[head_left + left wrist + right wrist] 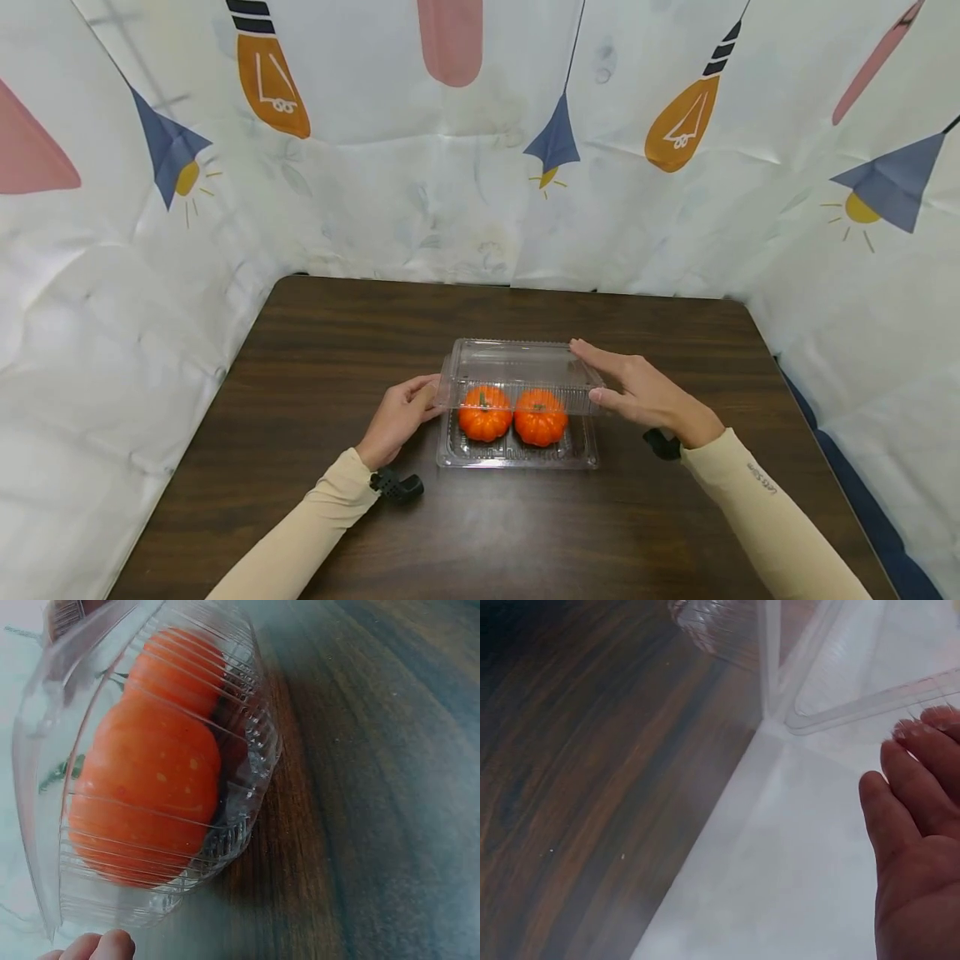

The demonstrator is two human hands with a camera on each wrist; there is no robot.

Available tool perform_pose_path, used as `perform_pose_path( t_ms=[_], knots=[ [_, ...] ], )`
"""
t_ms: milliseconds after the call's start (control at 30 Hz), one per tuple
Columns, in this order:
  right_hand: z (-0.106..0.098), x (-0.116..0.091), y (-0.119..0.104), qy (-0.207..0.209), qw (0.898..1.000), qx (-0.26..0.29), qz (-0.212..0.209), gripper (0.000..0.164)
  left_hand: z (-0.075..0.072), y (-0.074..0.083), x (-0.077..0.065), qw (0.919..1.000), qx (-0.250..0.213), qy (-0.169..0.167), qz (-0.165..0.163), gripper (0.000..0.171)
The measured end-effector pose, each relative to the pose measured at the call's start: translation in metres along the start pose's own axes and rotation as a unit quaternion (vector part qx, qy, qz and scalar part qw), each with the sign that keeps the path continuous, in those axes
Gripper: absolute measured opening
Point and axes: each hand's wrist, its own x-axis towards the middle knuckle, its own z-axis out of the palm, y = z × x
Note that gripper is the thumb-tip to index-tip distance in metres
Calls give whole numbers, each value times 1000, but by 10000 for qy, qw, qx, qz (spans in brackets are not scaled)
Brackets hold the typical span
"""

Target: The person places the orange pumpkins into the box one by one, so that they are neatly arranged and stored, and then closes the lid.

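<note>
Nearest the front edge of the desk (300,350), two cream sleeves (315,525) come in from the bottom corners, each with a small black camera mount at the wrist. Just beyond them, about midway between the left and right edges and a little nearer the front, sits a clear plastic box (517,446) with ribbed walls. Two small orange pumpkins (512,414) lie side by side in its tray, touching or nearly so; the left wrist view shows them pressed close behind the ribbed wall, green stems toward the lid. The hinged lid (517,371) is partly raised, its front lip hanging just above the pumpkins. The left hand (399,417) is at the box's left end, fingers curled and pinching the lid's left corner; the left wrist view shows only a fingertip at the bottom of the picture. The right hand (643,390) is at the right end, fingers straight and close together, lying along the lid's top right edge with the thumb under the lip; in the right wrist view the fingertips (900,772) rest against the clear plastic. Farther back the dark wood runs bare to the far edge, where a white cloth (480,208) printed with orange bulbs and blue lamps rises behind and on both sides.
</note>
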Motion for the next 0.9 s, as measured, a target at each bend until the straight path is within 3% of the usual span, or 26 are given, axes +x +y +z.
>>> perform_pose_path(
  t_ms=[533, 900],
  knots=[
    [18, -13, 0, 65, 9986, -507, -161, 84, -3, -3, -18, 9994, 97, -268, -201, 49],
    [35, -20, 1, 233, 9962, -802, -236, 91, -6, -5, -29, 9983, -127, -499, -271, 45]
  ],
)
